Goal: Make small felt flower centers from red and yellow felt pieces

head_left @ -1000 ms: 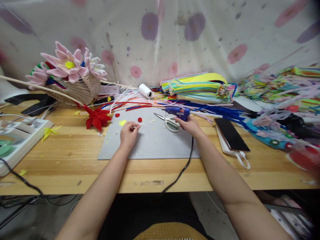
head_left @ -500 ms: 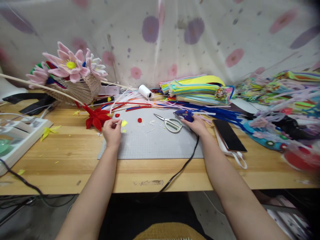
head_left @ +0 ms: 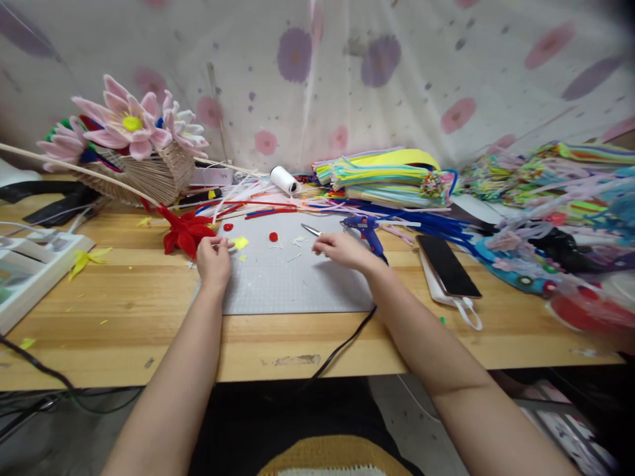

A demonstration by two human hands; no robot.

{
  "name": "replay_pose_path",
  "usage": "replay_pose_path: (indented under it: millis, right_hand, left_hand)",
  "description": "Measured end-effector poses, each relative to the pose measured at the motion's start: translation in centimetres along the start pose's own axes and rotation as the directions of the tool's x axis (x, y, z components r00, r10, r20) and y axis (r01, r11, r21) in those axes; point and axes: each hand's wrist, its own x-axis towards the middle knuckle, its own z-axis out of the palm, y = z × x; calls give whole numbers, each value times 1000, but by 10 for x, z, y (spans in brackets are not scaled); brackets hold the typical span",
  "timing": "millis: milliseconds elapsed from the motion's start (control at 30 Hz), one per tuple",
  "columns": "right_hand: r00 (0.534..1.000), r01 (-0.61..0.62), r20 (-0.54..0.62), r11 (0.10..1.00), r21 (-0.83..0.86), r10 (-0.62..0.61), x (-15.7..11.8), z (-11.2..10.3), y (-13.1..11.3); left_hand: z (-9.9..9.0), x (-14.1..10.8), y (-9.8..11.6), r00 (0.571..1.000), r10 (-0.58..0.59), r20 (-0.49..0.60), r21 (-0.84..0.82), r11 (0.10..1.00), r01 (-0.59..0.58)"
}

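My left hand (head_left: 214,266) is at the left side of the grey cutting mat (head_left: 278,291), fingers pinched together; what they hold, if anything, is too small to make out. Just left of it lies a red fuzzy flower (head_left: 184,231), and yellow scraps (head_left: 241,243) lie by its fingertips. Over the mat, my right hand (head_left: 342,251) has loosely bent fingers and nothing visible in them. It covers most of the scissors, whose blades (head_left: 311,230) show beyond it. A blue glue gun (head_left: 366,231) rests behind my right wrist, apart from the fingers.
Red discs (head_left: 273,237) and short white bits (head_left: 298,242) lie on the mat. Behind are a thread spool (head_left: 284,179) and bundled pipe cleaners (head_left: 381,173). A phone (head_left: 449,266) lies right; a basket with pink flowers (head_left: 131,125) and a white organizer (head_left: 47,281) stand left.
My right hand has let go of the glue gun and moved left over the scissors. My left hand stays pinched beside the red flower. The view has shifted slightly.
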Motion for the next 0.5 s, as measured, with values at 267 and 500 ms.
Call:
replay_pose_path:
  millis: [267, 500]
  right_hand:
    - [997, 76, -42, 991, 109, -72, 40, 47, -40]
    - [995, 82, -71, 991, 102, -75, 66, 72, -52]
  left_hand:
    - [1, -7, 9, 982, 58, 182, 162, 983, -88]
    - [-1, -6, 7, 988, 38, 149, 114, 992, -55]
